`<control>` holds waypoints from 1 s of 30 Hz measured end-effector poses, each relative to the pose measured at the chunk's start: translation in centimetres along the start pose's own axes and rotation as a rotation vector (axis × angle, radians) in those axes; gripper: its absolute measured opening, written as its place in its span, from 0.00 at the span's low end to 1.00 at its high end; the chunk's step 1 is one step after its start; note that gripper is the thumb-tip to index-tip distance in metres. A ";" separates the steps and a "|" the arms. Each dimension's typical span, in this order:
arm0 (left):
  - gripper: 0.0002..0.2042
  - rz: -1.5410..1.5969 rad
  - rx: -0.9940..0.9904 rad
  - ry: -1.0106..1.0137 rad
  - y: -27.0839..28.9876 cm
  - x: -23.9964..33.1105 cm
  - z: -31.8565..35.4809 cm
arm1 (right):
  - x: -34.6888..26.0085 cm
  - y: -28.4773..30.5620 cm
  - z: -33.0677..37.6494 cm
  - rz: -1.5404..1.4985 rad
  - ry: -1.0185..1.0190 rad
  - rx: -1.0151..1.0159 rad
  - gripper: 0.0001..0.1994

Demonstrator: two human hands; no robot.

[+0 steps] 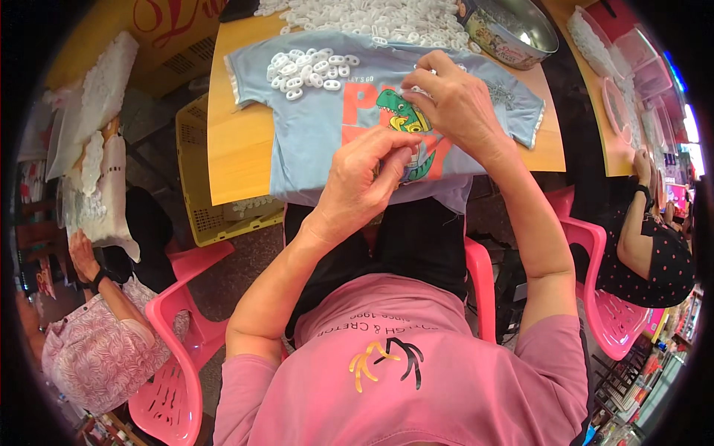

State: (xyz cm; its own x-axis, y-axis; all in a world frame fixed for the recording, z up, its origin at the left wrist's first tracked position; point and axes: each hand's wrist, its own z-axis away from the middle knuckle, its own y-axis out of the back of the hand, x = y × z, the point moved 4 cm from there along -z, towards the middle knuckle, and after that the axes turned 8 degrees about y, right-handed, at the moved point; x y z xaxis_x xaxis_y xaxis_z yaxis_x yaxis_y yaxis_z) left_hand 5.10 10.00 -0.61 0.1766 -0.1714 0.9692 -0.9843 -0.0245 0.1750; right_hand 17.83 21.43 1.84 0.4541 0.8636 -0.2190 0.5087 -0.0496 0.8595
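— Where's the shirt?
— The light blue shirt [312, 134] lies flat on the wooden surface [238, 149], sleeves out to either side, collar pointing away from the person, hem hanging over the near edge.
— And the hands?
— The left hand [364, 178] pinches something small and white, too small to tell, over the dinosaur print [401, 115]. The right hand [454, 97] presses, fingers curled, on the chest.
— Anything else?
— White plastic rings [309, 70] sit piled near the collar; a metal tin [513, 30] stands beyond.
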 end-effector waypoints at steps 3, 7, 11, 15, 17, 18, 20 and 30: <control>0.08 0.186 0.064 0.075 0.1 -1.0 -0.2 | -0.2 0.3 0.3 -0.020 0.012 0.017 0.09; 0.08 0.345 0.147 0.224 0.0 -0.7 -1.2 | 0.4 0.7 1.9 -0.630 -0.360 -0.054 0.08; 0.08 0.312 0.140 0.183 -0.5 -0.4 -2.6 | -0.3 1.1 3.3 -1.004 -0.414 -0.042 0.12; 0.07 0.283 0.016 0.225 -1.5 0.3 -2.8 | -0.9 1.8 4.8 -1.205 -0.552 0.033 0.13; 0.07 0.301 0.000 0.235 -2.1 0.3 -2.8 | -0.5 1.7 6.0 -1.212 -0.579 0.098 0.10; 0.06 0.292 -0.007 0.206 -2.4 0.0 -2.7 | -0.4 1.3 6.8 -1.323 -0.656 0.126 0.10; 0.06 0.283 -0.024 0.178 -3.1 -0.2 -2.7 | -0.6 0.9 7.8 -1.416 -0.755 0.219 0.09; 0.07 0.320 -0.056 0.272 -4.9 -0.2 -3.0 | -0.8 2.4 9.5 -1.075 -0.616 0.263 0.08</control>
State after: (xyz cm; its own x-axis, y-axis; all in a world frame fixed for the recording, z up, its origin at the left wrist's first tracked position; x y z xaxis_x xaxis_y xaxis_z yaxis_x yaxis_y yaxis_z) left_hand 9.91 13.08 -1.10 -0.1351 0.1051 0.9852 -0.9892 0.0425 -0.1402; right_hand 25.61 15.90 -0.32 -0.0493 0.1575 -0.9863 0.9288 0.3704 0.0128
